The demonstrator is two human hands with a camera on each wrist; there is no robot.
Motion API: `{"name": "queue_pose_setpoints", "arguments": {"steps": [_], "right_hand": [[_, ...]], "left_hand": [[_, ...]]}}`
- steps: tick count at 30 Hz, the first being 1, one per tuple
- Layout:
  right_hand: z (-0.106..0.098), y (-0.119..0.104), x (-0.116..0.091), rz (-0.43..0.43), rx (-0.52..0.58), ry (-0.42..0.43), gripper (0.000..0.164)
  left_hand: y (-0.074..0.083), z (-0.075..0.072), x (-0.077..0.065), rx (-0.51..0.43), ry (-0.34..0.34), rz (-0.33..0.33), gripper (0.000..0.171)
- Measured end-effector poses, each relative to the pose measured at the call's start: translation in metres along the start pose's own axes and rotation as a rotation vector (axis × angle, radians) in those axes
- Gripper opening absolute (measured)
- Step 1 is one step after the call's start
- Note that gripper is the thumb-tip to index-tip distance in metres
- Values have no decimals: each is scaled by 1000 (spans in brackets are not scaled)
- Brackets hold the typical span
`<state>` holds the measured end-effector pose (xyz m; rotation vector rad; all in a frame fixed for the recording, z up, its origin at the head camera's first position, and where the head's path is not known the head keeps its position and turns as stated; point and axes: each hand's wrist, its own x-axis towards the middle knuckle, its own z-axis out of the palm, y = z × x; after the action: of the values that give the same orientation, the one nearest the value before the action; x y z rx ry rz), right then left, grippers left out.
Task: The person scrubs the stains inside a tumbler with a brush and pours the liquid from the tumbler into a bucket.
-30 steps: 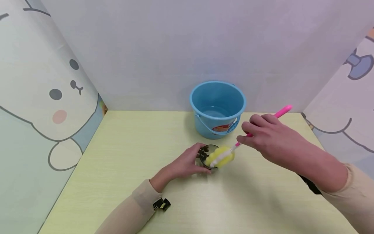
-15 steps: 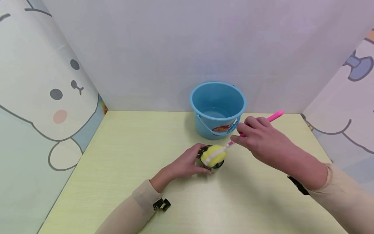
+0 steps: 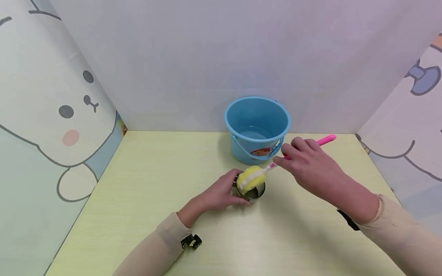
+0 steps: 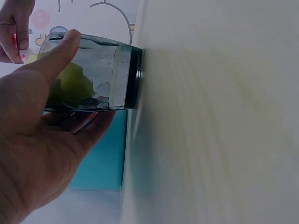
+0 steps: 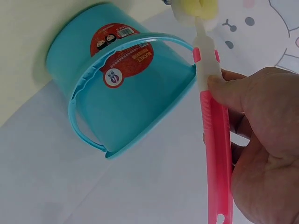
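A dark tinted glass cup [image 4: 100,70] stands upright on the table, and my left hand [image 3: 221,191] grips it round its left side. My right hand [image 3: 314,168] holds a sponge brush by its pink handle [image 5: 217,154], fingers and thumb pinched about it. The brush's yellow and white sponge head [image 3: 253,179] is partly inside the cup's mouth, leaning to the far left of the rim. Through the glass in the left wrist view, the sponge looks green and reaches about halfway down.
Just behind the cup stands a blue bucket [image 3: 238,147] with water in the bottom, its handle hanging down in front. The pale yellow table [image 3: 165,161] meets a plain wall [image 3: 172,76] at the back. Cartoon-printed walls flank both sides.
The right hand has moved left and slightly down, carrying the sponge head from the cup's right rim into its mouth. The left hand and the cup have stayed in place.
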<state>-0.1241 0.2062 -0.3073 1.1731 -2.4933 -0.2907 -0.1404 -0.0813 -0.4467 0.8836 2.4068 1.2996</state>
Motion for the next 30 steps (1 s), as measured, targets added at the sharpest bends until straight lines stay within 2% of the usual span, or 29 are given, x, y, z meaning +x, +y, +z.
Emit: {"name": "queue_pose_setpoints", "arguments": {"steps": [12, 22, 30], "right_hand": [[10, 15, -16, 44, 83, 45, 58], [12, 26, -29, 104, 120, 1, 63], [16, 34, -41, 106, 158, 46, 62]], "left_hand": [[-1, -1, 0, 18, -6, 3, 87], [-1, -1, 0, 39, -1, 7, 90], [-2, -2, 1, 28, -6, 0, 89]]}}
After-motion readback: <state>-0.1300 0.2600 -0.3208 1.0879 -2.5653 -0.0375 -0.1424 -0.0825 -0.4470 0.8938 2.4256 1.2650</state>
